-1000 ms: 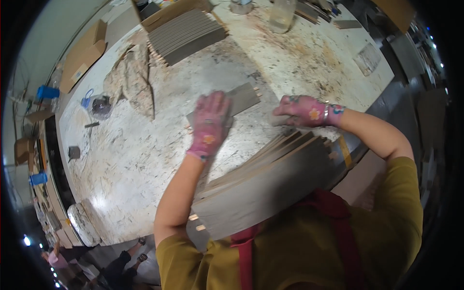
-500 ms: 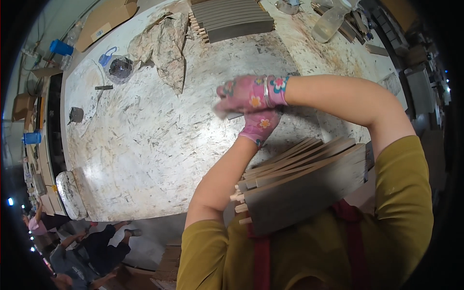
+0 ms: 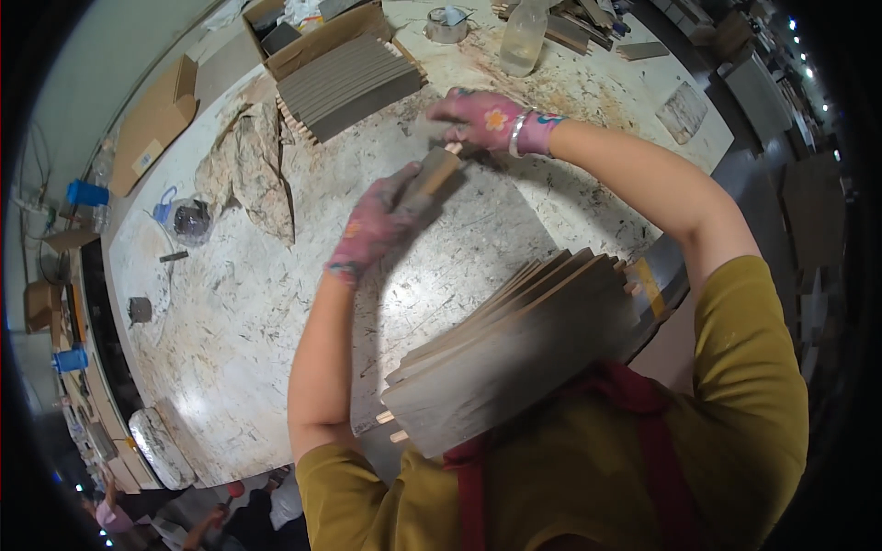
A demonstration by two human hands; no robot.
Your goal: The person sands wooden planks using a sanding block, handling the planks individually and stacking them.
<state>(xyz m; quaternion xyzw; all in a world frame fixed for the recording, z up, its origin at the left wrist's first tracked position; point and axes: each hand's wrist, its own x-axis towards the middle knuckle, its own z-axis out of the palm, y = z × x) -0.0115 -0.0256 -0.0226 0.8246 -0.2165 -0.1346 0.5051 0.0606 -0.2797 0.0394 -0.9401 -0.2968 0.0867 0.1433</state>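
My left hand [image 3: 367, 225], in a pink flowered glove, is closed around a short grey-brown wooden slat [image 3: 435, 174] held over the middle of the table. A pale dowel [image 3: 453, 147] sticks out of the slat's far end. Just beyond that end is my right hand [image 3: 489, 121], gloved alike, palm down, its slightly blurred fingers stretched to the left; nothing shows in them. Against my body at the table's near edge rests a fanned stack of grey slats [image 3: 514, 349] with dowels at both ends. A neater row of slats [image 3: 354, 92] lies at the far side.
Behind the far row stands an open cardboard box [image 3: 317, 39]. Crumpled cloth [image 3: 248, 170] and a round dark-filled container [image 3: 192, 221] lie at left. A clear bottle [image 3: 525, 39], a tape roll [image 3: 446, 26] and loose wood pieces [image 3: 579, 28] sit at the far right. People appear at lower left.
My crossed hands have parted: the left moved left, the right up and away. The slat now shows clearly in my left hand. The whole view has also turned and shifted.
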